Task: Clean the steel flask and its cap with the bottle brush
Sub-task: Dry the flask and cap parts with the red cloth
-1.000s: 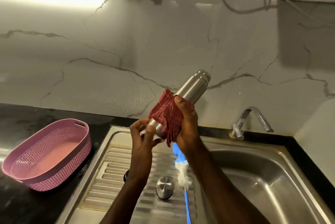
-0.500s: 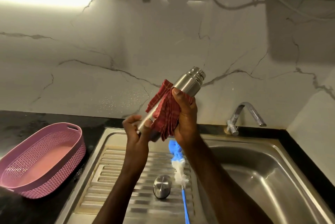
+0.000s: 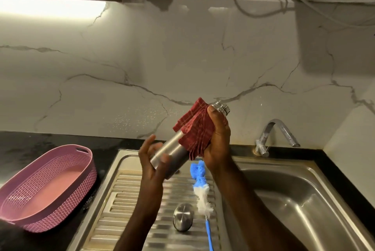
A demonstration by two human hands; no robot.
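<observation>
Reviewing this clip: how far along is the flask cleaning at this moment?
Brushing looks finished: the bottle brush lies on the drainboard beside the cap, both untouched. In hand: the right hand wraps a red cloth around the steel flask, whose base the left hand holds. Left: finish wiping; the cap is still off.

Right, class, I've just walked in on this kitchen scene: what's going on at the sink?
A person is wiping a steel flask held tilted above the draining board. The right hand grips a red cloth wrapped round the flask's upper part, near its open neck. The left hand holds the flask's base. The cap and the bottle brush lie on the draining board, untouched. A pink basket sits on the counter to the left.
</observation>
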